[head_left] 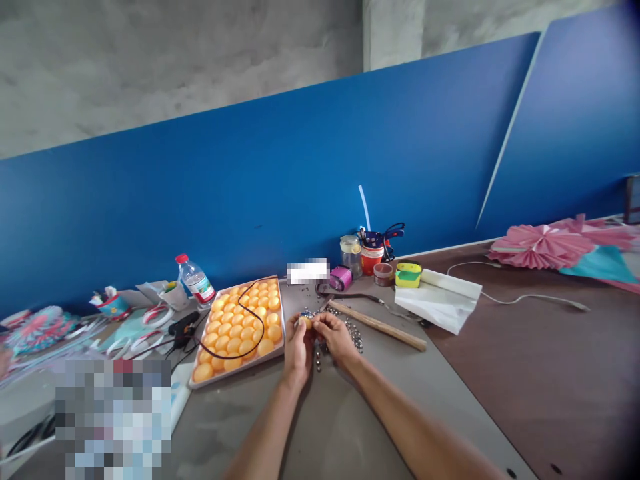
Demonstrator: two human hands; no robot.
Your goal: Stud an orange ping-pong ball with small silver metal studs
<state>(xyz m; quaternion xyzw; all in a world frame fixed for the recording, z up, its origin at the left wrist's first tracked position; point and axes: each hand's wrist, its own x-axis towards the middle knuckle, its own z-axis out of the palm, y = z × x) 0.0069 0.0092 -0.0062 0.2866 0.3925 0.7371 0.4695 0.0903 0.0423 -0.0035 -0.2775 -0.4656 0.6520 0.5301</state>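
Note:
Over the grey mat, my left hand is closed around a small orange ball with shiny dark and silvery bits on its top. My right hand touches the ball's right side, thumb and finger pinched together; whatever is between those fingertips is too small to make out. Loose shiny beads lie scattered beside and beneath my right hand. To the left of my hands sits a shallow tray filled with orange balls, a black cord looping across them.
A wooden stick lies right of my hands, near a white sheet. Behind stand a yellow tape roll, a purple roll, a jar and an orange cup. A bottle and a glue gun are left.

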